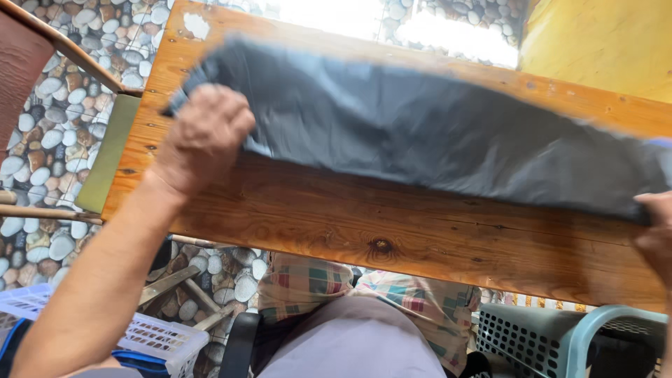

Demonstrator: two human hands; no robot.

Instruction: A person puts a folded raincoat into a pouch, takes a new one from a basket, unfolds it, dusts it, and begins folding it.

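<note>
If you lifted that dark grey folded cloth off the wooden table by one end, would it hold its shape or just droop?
The dark grey folded cloth would probably droop: its surface shows soft wrinkles. It looks thin and flat, so likely light. The left hand and right hand each hold an end on the wooden table, which suggests it shifts easily.

cloth [420, 126] on table [392, 231]; left hand [203, 140] on cloth's left end, right hand [656, 231] at right end; basket [150, 339] near left, below table.
</note>
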